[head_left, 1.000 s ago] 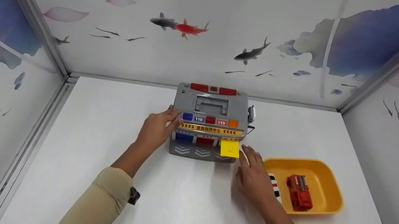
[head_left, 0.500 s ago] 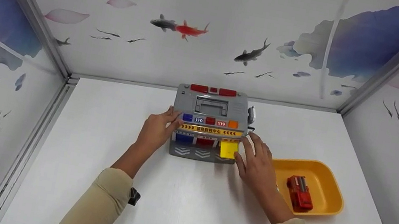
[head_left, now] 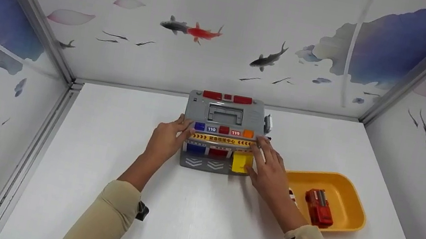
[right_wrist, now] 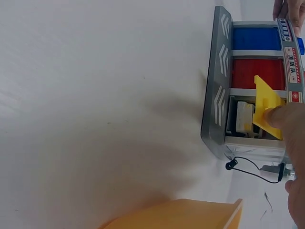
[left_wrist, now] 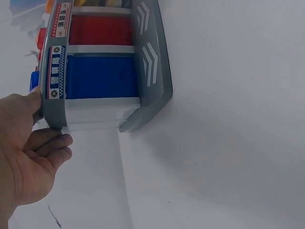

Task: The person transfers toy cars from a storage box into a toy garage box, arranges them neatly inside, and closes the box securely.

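A grey toy garage (head_left: pixel 194 107) stands at the table's back, with a blue door (left_wrist: pixel 100 76), a red door (left_wrist: pixel 100 31) and a yellow door (right_wrist: pixel 265 106). My left hand (head_left: pixel 165 139) grips the garage's left edge, thumb on the roof's front and fingers at the side. At the right end, my right hand (head_left: pixel 271 173) presses its thumb against the yellow door while its fingers rest along the roof corner. That door hangs tilted and partly lifted in the right wrist view. Behind it sits a whitish object (right_wrist: pixel 245 118), probably a small toy vehicle, partly hidden.
A yellow tray (head_left: pixel 350 196) lies right of the garage, holding a red toy fire truck (head_left: pixel 319 208) and a white toy vehicle (head_left: pixel 292 195) mostly hidden by my right arm. A black cord (right_wrist: pixel 248 171) hangs at the garage's right side. Printed walls enclose the table.
My right hand has moved up and left from beside the tray onto the garage's right corner. The yellow door has swung downward under its thumb. The left hand has stayed put.
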A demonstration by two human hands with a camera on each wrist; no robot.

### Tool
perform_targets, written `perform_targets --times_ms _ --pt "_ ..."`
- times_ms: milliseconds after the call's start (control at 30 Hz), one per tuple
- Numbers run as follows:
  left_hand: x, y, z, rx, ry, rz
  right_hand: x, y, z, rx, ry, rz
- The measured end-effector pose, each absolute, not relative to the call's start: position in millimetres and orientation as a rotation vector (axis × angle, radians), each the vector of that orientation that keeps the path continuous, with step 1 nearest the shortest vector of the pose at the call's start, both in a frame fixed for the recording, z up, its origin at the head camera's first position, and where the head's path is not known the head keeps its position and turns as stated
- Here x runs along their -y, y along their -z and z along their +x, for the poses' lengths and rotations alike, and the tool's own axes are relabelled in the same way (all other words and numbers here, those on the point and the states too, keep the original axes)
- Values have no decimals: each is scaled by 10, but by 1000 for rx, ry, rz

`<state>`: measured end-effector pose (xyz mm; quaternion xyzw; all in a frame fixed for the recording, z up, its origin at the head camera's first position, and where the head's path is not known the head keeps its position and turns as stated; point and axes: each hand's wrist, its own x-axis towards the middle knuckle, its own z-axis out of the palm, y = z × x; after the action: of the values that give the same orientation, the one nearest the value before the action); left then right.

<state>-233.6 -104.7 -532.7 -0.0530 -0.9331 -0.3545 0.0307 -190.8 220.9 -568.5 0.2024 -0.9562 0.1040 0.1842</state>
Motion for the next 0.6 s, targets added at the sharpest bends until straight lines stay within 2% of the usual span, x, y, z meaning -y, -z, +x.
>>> perform_targets --times_ms 600 --pt "1065 5324 -2334 2892 1057 -164 -2093 5846 -2077 2611 -346 529"
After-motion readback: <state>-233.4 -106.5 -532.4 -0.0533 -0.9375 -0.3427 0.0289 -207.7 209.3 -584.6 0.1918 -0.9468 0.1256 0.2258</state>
